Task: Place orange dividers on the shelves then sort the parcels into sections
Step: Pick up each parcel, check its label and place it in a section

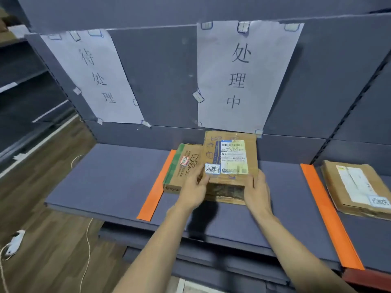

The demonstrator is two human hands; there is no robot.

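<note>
**Parcel held in the middle section**

Both hands are grasping a flat brown cardboard parcel (229, 163) with a white-and-yellow shipping label: left hand (193, 190) and right hand (257, 192) curling around its near corners. It is lying on the grey shelf (105, 182), overlapping a green-edged cardboard box (182, 169), between two orange divider strips (157, 185).

Both bare forearms reach forward, side by side and slightly converging. The left hand (193, 192) lies palm down, fingers extended and gently bent, thumb angled inward. The right hand (257, 192) mirrors it, fingers curled forward, its thumb raised along the inner edge.
</note>
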